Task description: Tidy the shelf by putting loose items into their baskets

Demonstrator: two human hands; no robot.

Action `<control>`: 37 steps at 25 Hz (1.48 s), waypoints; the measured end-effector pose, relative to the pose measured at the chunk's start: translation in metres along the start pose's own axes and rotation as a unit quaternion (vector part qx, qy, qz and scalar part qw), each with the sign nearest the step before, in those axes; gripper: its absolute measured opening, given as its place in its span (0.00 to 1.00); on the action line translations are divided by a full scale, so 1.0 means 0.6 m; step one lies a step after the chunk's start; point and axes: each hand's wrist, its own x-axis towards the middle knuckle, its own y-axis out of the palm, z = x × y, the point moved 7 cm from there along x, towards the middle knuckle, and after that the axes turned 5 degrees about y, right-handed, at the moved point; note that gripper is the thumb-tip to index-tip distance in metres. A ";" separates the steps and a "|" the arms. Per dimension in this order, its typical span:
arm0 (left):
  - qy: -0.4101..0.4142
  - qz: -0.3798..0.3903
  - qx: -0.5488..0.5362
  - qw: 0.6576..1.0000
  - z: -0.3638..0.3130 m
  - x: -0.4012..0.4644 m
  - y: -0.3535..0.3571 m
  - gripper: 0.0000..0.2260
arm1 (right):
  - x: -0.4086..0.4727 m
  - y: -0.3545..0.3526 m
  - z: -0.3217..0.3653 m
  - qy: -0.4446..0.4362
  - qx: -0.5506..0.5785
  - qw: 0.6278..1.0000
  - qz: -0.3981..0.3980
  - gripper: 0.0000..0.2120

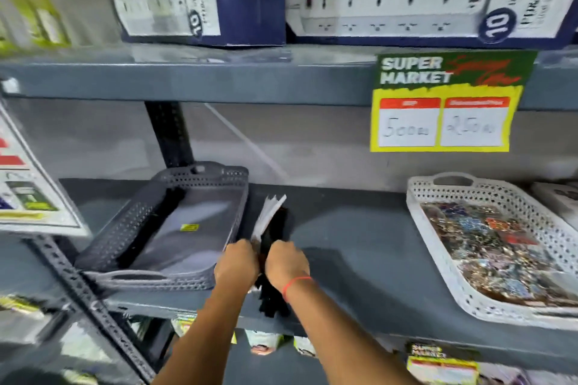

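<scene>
Both my hands grip one upright stack of flat black and white packets standing on edge on the grey shelf. My left hand holds its left side and my right hand, with a red wrist band, holds its right side. Just to the left lies a grey perforated basket with dark flat packets in it, one bearing a yellow sticker. A white perforated basket at the right is filled with several small colourful items.
Boxed power strips sit on the shelf above. A green and yellow price sign hangs from that shelf's edge. A slanted metal upright crosses the lower left. More goods show on the shelf below.
</scene>
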 end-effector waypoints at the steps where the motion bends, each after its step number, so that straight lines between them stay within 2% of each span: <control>1: -0.001 -0.003 0.003 1.000 0.005 -0.001 0.005 0.15 | 0.002 0.015 -0.008 0.023 -0.002 1.000 -0.002 0.18; 4: 0.010 -0.013 -0.001 1.000 0.009 -0.007 0.015 0.15 | 0.010 0.028 -0.034 0.068 0.025 0.997 -0.030 0.17; 7: 0.032 -0.027 -0.016 0.999 -0.002 -0.007 0.012 0.14 | 0.021 0.021 -0.055 0.104 0.100 0.989 -0.043 0.16; 10: 0.059 -0.042 -0.054 0.996 -0.025 -0.007 -0.020 0.13 | 0.025 -0.012 -0.044 0.090 0.169 0.979 -0.064 0.10; 15: 0.068 -0.098 -0.162 0.980 -0.016 0.012 -0.135 0.08 | 0.030 -0.107 0.053 0.013 0.223 0.967 -0.123 0.22; 18: 0.048 -0.125 -0.189 0.973 0.051 0.044 -0.184 0.09 | 0.045 -0.102 0.133 -0.022 0.199 0.974 -0.110 0.15; 20: 0.031 -0.116 -0.176 0.977 0.104 0.064 -0.189 0.09 | 0.057 -0.073 0.175 -0.030 0.168 0.982 -0.086 0.14; 22: -0.006 -0.099 -0.159 0.982 0.154 0.079 -0.179 0.11 | 0.069 -0.035 0.204 -0.034 0.143 0.988 -0.057 0.07; 27: -0.069 -0.041 -0.060 0.995 0.220 0.096 -0.141 0.13 | 0.094 0.046 0.239 -0.017 0.040 0.999 -0.014 0.17; 33: -0.053 0.002 0.026 0.998 0.222 0.107 -0.124 0.12 | 0.100 0.072 0.239 -0.004 -0.009 1.000 0.002 0.16; 37: -0.043 0.000 0.049 0.998 0.214 0.102 -0.134 0.12 | 0.091 0.050 0.234 -0.026 -0.030 0.998 -0.039 0.16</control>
